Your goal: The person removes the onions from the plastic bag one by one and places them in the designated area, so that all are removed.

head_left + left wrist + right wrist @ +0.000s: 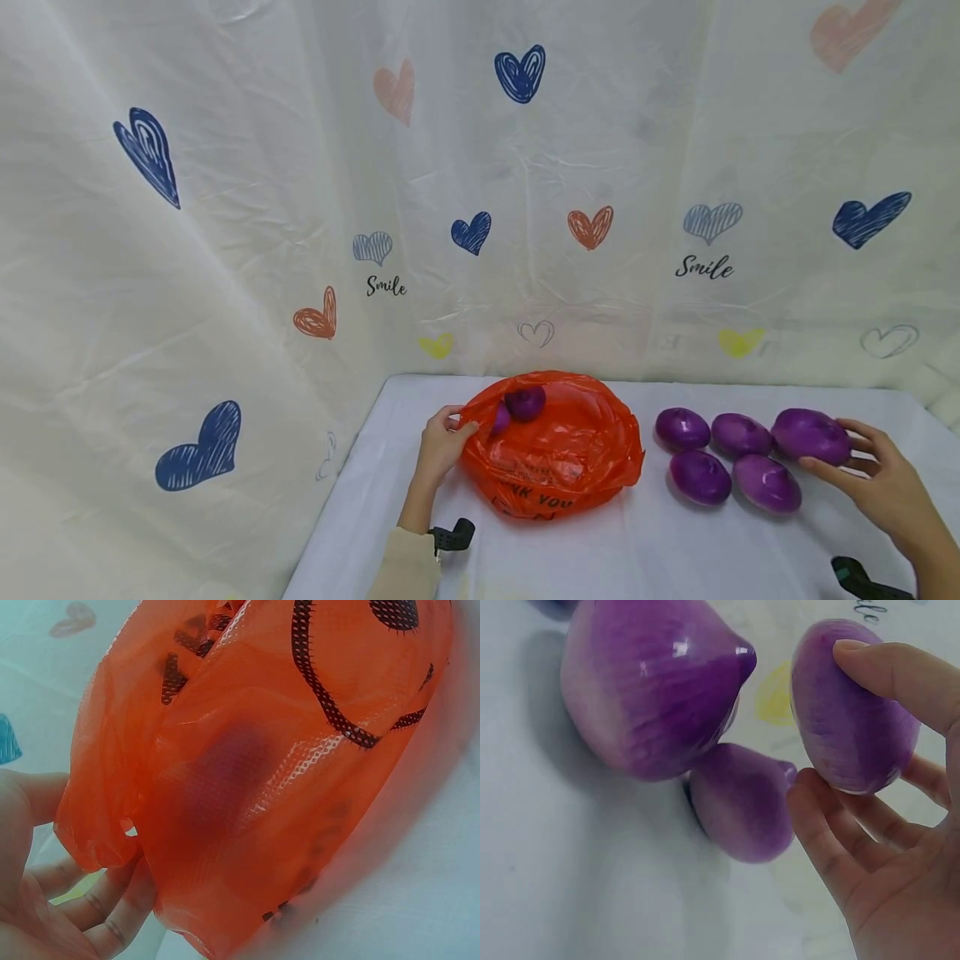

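Observation:
A red plastic bag (570, 450) lies on the table with its mouth open. My left hand (442, 446) pinches the left edge of that bag between thumb and fingers. Inside the bag, two purple onions (527, 403) show near the left rim; the left wrist view has only a dark purple shape through the film. At the right, my right hand (877, 479) grips a glossy purple onion (829, 724), thumb on one side and fingers on the other. Several more onions (700, 477) sit close together just left of it.
A white cloth covers the table (585, 558). Behind and to the left hangs a pale curtain (450, 150) printed with hearts and the word Smile. Each wrist carries a dark camera mount (453, 535).

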Available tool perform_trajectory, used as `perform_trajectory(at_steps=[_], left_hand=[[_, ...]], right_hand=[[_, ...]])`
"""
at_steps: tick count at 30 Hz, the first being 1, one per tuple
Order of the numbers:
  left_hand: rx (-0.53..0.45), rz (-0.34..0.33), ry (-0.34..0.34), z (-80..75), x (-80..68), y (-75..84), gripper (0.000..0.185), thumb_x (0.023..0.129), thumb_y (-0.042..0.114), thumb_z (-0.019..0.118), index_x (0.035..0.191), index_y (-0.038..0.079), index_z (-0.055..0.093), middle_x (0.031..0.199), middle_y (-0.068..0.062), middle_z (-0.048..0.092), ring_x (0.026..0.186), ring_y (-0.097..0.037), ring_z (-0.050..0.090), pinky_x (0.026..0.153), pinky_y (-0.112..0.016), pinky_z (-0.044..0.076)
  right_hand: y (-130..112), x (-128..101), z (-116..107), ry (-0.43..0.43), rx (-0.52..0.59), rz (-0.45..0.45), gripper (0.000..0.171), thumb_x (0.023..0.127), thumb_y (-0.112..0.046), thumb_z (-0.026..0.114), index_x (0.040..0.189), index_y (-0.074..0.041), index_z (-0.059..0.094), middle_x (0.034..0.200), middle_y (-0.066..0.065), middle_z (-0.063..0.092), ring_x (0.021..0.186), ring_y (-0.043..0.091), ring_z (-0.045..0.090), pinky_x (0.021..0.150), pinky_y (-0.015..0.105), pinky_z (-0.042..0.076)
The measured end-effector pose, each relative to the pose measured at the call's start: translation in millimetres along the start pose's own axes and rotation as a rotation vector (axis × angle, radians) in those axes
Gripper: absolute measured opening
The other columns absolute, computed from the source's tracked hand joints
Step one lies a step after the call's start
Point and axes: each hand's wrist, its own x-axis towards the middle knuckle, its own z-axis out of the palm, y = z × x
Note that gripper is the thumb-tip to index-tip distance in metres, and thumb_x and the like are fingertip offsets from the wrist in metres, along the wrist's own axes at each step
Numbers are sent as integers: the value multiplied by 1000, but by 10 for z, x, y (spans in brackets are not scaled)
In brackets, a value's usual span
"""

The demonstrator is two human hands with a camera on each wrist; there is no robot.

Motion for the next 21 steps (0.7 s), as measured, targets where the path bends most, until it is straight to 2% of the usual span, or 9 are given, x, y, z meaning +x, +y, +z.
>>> perform_trajectory(at_steps=[4,6,8,9,11,13,16,21], left_hand=[[3,-1,1,-4,1,10,41,95,26,72,132,12,63,99,-11,64,79,-20,60,74,-30,61],[5,-2,2,-5,3,17,41,95,27,72,132,12,63,99,-11,64,79,-20,61,74,-30,61],[9,-4,2,-6,7,21,41,95,27,72,132,13,63,99,-11,64,79,-20,61,74,-30,61],[9,-3,2,-7,9,22,41,95,27,72,132,13,63,99,-11,64,79,-20,61,74,-30,61],[9,-6,2,-5,13,23,41,95,27,72,132,13,63,100,-11,64,80,-20,61,74,-30,61],[12,-9,3,-4,14,24,41,95,27,72,133,13,63,101,-11,64,80,-20,61,74,-30,61],[14,-11,4,-7,9,29,42,95,27,71,133,13,63,102,-12,64,81,-20,61,75,-31,61],[17,-10,7,-14,3,26,42,95,27,71,133,12,63,102,-12,64,81,-20,61,76,-31,61]], right_hand=[[80,3,-12,-16,-17,14,99,95,-40,71,165,-13,7,147,45,25,86,-29,23,57,11,35],[99,12,-7,-23,-36,38,100,96,-42,70,165,-9,5,148,46,24,88,-16,43,62,20,44],[117,20,4,-30,-44,63,101,96,-44,68,164,-4,4,148,46,22,100,13,57,71,35,51],[126,22,9,-34,-49,74,101,97,-45,68,163,-3,4,149,46,21,106,31,56,74,45,52],[135,19,12,-46,-49,96,101,98,-46,65,162,0,3,149,47,19,115,61,40,78,63,47],[155,14,9,-62,-41,120,101,98,-48,64,161,3,2,149,48,17,119,64,37,84,71,44],[189,4,-3,-90,-39,158,103,99,-51,62,160,5,0,149,49,15,121,65,35,89,76,42],[283,-8,-12,-122,-42,200,105,98,-53,61,159,6,-1,146,49,14,121,64,34,91,77,42]])
